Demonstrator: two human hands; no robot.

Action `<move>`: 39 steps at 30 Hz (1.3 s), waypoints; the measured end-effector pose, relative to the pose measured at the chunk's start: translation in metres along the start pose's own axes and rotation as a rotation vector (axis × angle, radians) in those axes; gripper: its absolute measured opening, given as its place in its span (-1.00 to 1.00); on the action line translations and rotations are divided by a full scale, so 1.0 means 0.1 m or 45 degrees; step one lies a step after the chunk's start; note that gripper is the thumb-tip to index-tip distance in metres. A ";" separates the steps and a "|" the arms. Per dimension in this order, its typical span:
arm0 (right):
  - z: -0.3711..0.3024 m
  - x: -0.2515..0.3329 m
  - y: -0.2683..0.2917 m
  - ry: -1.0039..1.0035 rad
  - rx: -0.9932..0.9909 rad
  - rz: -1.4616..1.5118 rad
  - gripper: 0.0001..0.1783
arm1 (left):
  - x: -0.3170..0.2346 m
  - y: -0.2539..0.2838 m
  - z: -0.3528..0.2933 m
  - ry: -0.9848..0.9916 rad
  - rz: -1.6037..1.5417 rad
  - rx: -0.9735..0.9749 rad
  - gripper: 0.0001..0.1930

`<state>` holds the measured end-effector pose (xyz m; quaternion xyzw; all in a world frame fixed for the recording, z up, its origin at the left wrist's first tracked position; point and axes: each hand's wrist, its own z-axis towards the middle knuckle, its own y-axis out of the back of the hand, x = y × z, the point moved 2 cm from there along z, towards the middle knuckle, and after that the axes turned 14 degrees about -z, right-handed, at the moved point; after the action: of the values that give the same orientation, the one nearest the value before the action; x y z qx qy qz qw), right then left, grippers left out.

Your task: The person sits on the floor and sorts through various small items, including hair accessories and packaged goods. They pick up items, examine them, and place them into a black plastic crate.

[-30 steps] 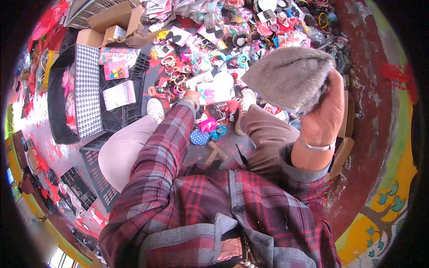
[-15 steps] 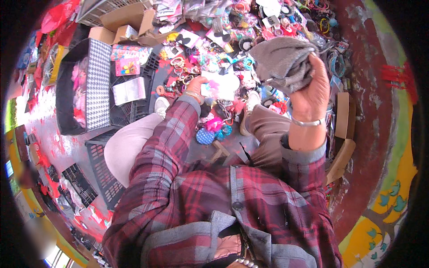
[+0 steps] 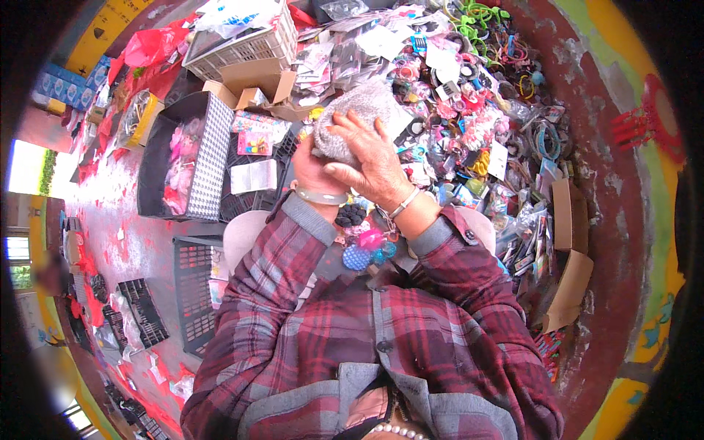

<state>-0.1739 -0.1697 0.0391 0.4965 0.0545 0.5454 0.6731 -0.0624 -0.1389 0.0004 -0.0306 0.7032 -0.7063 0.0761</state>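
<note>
Between my two hands is a soft grey knitted cloth, bunched up in front of me above the pile. My left hand is closed round its near left side, its fingers mostly hidden behind the cloth. Across the front of the cloth lies my right hand, pressing on it, thumb toward the left hand. Below them, near my lap, are a black braided hair tie, a bright pink piece and a blue dotted round piece.
Hair accessories and small packets lie heaped ahead and right. At left stand a black box with a houndstooth side, an opened cardboard box, a pale crate and a dark crate. Cardboard flaps edge the right.
My right hand has brought the grey cloth leftward to my left hand, and both now hold it. The white card no longer shows in my left hand. The view has shifted.
</note>
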 end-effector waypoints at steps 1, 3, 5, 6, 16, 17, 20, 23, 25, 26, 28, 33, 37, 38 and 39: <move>0.00 0.03 -0.02 0.056 -0.062 0.026 -0.42 | -0.04 -0.06 -0.03 0.035 -0.035 0.192 -0.51; -0.01 0.05 -0.03 0.114 -0.053 0.043 -0.47 | -0.08 -0.25 -0.10 -0.015 0.036 0.087 -0.43; -0.01 0.04 -0.02 0.207 -0.080 0.068 -0.51 | -0.11 -0.27 -0.15 0.006 0.047 0.011 -0.37; 0.00 0.05 -0.01 0.270 -0.104 0.086 -0.57 | -0.16 -0.21 -0.13 0.056 0.007 0.021 -0.39; 0.11 0.17 -0.08 0.385 0.206 -0.081 -0.33 | -0.11 -0.18 -0.09 0.133 -0.295 -0.013 -0.45; 0.12 0.18 -0.10 0.375 0.217 -0.133 -0.30 | -0.12 -0.17 -0.11 0.092 -0.227 -0.123 -0.45; 0.14 0.21 -0.12 0.302 0.252 -0.211 -0.35 | -0.07 -0.02 -0.14 0.114 -0.607 0.085 -0.44; 0.14 0.18 -0.13 0.191 0.184 -0.272 -0.40 | -0.06 -0.01 -0.07 -0.018 -0.157 -0.108 -0.40; 0.17 0.15 -0.13 0.122 0.124 -0.305 -0.43 | -0.03 -0.08 -0.10 0.058 -0.118 0.004 -0.40; 0.19 0.14 -0.12 0.116 0.030 -0.371 -0.44 | -0.03 -0.12 -0.10 0.019 -0.026 -0.008 -0.38; 0.22 0.09 -0.12 0.060 -0.012 -0.427 -0.44 | -0.02 -0.18 -0.10 0.050 -0.008 0.021 -0.36; 0.27 -0.15 -0.04 -0.130 -0.137 -0.358 -0.50 | 0.00 -0.03 -0.08 0.143 0.000 0.028 -0.42; 0.27 -0.28 0.05 -0.482 -0.030 0.022 -0.59 | -0.09 0.09 -0.21 0.426 0.064 -0.041 -0.45; 0.26 -0.33 0.05 -0.485 -0.114 0.086 -0.62 | -0.09 0.05 -0.22 0.441 0.111 -0.042 -0.44; 0.24 -0.35 0.09 -0.553 -0.067 0.122 -0.65 | -0.08 0.00 -0.23 0.456 0.159 -0.043 -0.44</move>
<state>-0.1792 -0.2131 0.0409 0.5866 -0.1297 0.4581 0.6552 -0.0580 -0.1151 0.0008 0.1381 0.7177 -0.6825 -0.0072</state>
